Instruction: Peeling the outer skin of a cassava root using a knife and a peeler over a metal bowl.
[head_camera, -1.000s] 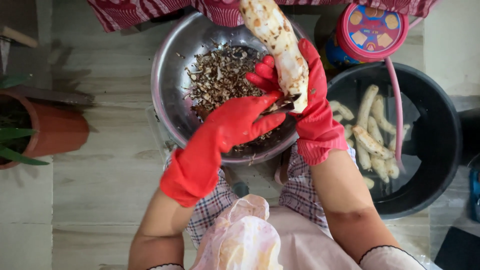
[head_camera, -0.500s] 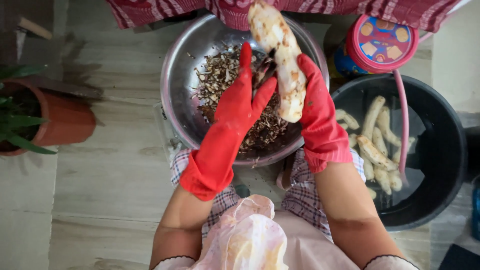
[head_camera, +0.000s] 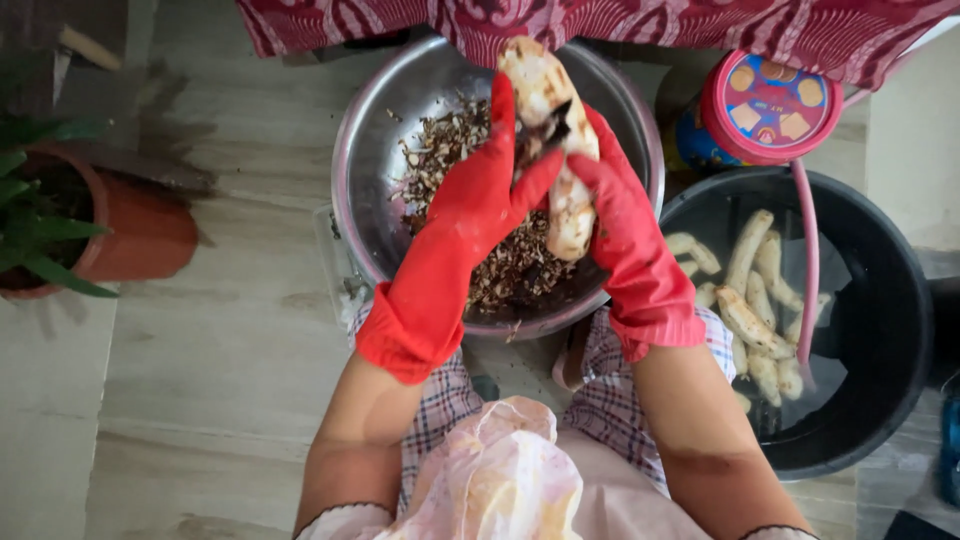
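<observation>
I hold a long pale root (head_camera: 572, 205), partly peeled with brown skin patches, upright over a steel bowl (head_camera: 352, 200). Both my hands wear red rubber gloves. My right hand (head_camera: 625, 235) wraps the root from the right side. My left hand (head_camera: 485, 195) presses on it from the left, with fingers stretched up along it and the thumb pinching a small dark blade (head_camera: 555, 125) against the skin. Brown peelings (head_camera: 440, 160) cover the bottom of the bowl.
To the right stands a black tub (head_camera: 885, 300) of water holding several peeled roots (head_camera: 750, 320), with a pink hose (head_camera: 808, 270) dipping in. A pink-lidded container (head_camera: 770, 105) sits behind it. A potted plant (head_camera: 140, 230) is at the left, and red patterned cloth (head_camera: 600, 20) lies beyond the bowl.
My left hand has swung from lying across the root to pointing up along it. The root has been raised more upright and moved slightly toward the bowl's far rim.
</observation>
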